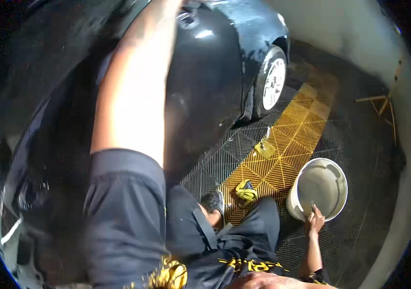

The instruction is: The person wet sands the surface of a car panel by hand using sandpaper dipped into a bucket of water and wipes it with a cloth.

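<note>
My right hand (315, 220) is at the near rim of a white bucket (294, 197), its fingers bent over the edge. The bucket stands upright on the floor, with greyish liquid visible inside. My left arm stretches up along the side of a dark, shiny car (205, 72), and the hand itself is cut off by the top edge of the view. A yellow and dark cloth (246, 191) lies crumpled on the floor near my feet.
The car's wheel (274, 84) with pale spokes stands beyond my arm. Yellow and black grated floor tiles (290, 139) run beside the car. A small yellowish piece (264, 149) lies on them. A yellow frame-like stand (384, 103) is by the right wall.
</note>
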`<control>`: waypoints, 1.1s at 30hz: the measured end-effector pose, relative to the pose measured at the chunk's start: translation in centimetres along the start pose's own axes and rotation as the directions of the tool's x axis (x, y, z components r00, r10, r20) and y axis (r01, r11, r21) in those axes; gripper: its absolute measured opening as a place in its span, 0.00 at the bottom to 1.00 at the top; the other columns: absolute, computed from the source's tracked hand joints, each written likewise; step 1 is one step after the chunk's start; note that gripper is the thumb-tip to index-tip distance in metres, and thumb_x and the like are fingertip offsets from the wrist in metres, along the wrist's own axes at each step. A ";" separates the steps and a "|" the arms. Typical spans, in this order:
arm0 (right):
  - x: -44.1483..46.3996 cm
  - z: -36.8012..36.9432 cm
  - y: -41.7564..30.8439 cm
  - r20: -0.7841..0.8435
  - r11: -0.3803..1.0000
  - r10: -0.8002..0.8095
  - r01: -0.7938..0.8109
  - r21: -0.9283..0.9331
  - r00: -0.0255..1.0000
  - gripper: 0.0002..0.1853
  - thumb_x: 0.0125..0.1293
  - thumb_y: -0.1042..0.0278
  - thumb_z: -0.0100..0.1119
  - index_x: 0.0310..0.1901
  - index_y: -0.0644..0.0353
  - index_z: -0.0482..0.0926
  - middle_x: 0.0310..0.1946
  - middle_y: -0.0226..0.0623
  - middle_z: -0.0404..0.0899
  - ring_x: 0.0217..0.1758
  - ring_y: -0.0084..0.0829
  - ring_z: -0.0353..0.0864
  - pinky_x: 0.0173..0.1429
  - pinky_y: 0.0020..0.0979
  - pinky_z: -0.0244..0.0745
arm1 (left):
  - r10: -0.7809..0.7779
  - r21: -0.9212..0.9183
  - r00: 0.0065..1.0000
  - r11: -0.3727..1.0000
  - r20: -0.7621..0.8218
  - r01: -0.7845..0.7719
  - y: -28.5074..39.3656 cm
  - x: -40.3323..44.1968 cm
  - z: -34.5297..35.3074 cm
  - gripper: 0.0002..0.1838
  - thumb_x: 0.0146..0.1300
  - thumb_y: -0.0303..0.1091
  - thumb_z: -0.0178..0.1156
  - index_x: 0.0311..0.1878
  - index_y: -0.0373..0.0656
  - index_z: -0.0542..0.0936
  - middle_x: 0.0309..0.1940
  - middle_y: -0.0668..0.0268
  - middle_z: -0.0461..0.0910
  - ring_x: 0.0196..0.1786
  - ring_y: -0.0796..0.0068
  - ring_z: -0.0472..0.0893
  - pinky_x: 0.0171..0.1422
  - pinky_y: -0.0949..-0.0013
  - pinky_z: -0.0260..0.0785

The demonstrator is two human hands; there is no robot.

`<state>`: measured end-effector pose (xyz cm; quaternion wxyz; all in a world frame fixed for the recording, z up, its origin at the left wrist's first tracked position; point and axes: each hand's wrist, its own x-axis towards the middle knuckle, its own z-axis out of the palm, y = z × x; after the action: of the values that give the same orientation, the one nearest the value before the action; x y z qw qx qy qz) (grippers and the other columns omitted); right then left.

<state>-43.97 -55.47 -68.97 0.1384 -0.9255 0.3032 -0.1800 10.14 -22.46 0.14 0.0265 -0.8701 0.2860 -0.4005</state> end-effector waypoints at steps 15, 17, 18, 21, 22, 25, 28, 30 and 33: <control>1.6 -2.7 -1.2 -0.005 0.994 0.047 -0.047 0.098 0.999 0.23 0.55 0.65 0.48 0.52 0.58 0.80 0.44 0.47 0.83 0.47 0.50 0.82 0.53 0.44 0.77 | -0.111 -0.491 0.993 0.867 -0.027 0.084 11.5 0.3 6.6 0.23 0.54 0.47 0.68 0.51 0.45 0.82 0.42 0.53 0.86 0.32 0.62 0.86 0.42 0.59 0.79; 1.6 -2.8 -1.1 -0.040 0.994 0.006 -0.002 0.112 0.999 0.23 0.54 0.64 0.49 0.53 0.58 0.80 0.44 0.46 0.83 0.46 0.49 0.82 0.51 0.43 0.77 | 0.195 -0.445 0.916 0.826 -0.349 -0.345 17.5 -2.3 11.4 0.21 0.49 0.39 0.69 0.50 0.48 0.83 0.33 0.57 0.85 0.35 0.64 0.86 0.41 0.65 0.80; 1.6 -2.8 -1.2 -0.087 0.991 -0.025 0.037 0.129 0.996 0.24 0.54 0.63 0.50 0.53 0.58 0.80 0.44 0.45 0.83 0.45 0.48 0.83 0.50 0.43 0.78 | 0.259 -0.608 0.937 0.714 -0.233 -0.348 21.5 -5.4 11.4 0.23 0.43 0.37 0.68 0.47 0.46 0.84 0.30 0.60 0.85 0.33 0.65 0.85 0.41 0.66 0.80; 1.6 -3.1 -1.8 -0.052 0.992 0.053 -0.047 0.114 0.997 0.24 0.54 0.63 0.49 0.53 0.60 0.80 0.44 0.46 0.83 0.46 0.49 0.83 0.51 0.42 0.78 | 0.485 -0.776 0.874 0.541 -0.028 -0.325 33.7 -14.2 13.2 0.21 0.37 0.39 0.68 0.40 0.46 0.85 0.40 0.56 0.82 0.49 0.59 0.79 0.59 0.61 0.73; 1.5 -3.1 -1.8 -0.072 0.994 0.038 -0.031 0.100 0.997 0.24 0.54 0.64 0.49 0.53 0.59 0.80 0.44 0.45 0.83 0.46 0.49 0.83 0.50 0.43 0.78 | 0.556 -0.801 0.831 0.509 0.026 -0.316 36.9 -16.8 13.1 0.21 0.39 0.40 0.68 0.41 0.46 0.85 0.40 0.53 0.81 0.47 0.56 0.80 0.56 0.60 0.74; 1.6 -2.9 -1.2 -0.028 0.995 0.029 -0.026 0.099 0.999 0.24 0.54 0.65 0.49 0.53 0.59 0.80 0.43 0.44 0.83 0.45 0.48 0.83 0.50 0.44 0.77 | 0.768 -0.961 0.599 0.275 0.227 0.012 45.4 -23.7 17.2 0.28 0.42 0.44 0.71 0.49 0.43 0.83 0.44 0.51 0.79 0.49 0.53 0.79 0.55 0.55 0.74; 1.5 -2.7 -1.3 -0.019 0.997 0.033 -0.031 0.070 0.999 0.23 0.59 0.62 0.45 0.52 0.60 0.80 0.44 0.47 0.82 0.47 0.50 0.82 0.52 0.45 0.76 | 0.814 -0.948 0.522 0.318 0.254 -0.035 53.4 -31.0 20.6 0.32 0.41 0.46 0.73 0.51 0.43 0.79 0.45 0.51 0.79 0.50 0.53 0.79 0.53 0.53 0.74; 1.2 -2.3 -0.6 -0.038 1.000 0.013 -0.013 0.014 0.999 0.22 0.56 0.64 0.52 0.53 0.56 0.80 0.47 0.43 0.82 0.48 0.47 0.82 0.51 0.43 0.77 | 0.844 -0.917 0.477 0.361 0.244 -0.171 58.7 -36.7 24.4 0.31 0.42 0.46 0.73 0.51 0.43 0.79 0.44 0.51 0.79 0.48 0.54 0.80 0.51 0.54 0.74; 1.1 -1.6 -0.1 -0.070 0.993 0.004 0.004 0.116 0.998 0.24 0.64 0.55 0.42 0.49 0.63 0.80 0.43 0.51 0.82 0.46 0.53 0.82 0.53 0.46 0.76 | 0.846 -0.785 0.497 0.437 0.192 -0.439 64.7 -45.6 30.7 0.26 0.46 0.41 0.70 0.51 0.46 0.80 0.39 0.50 0.80 0.39 0.58 0.82 0.44 0.56 0.74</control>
<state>-43.72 -56.29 -67.22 0.1811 -0.9090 0.2970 -0.2295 -22.31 -58.46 -69.54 -0.0311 -0.7030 0.7088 0.0484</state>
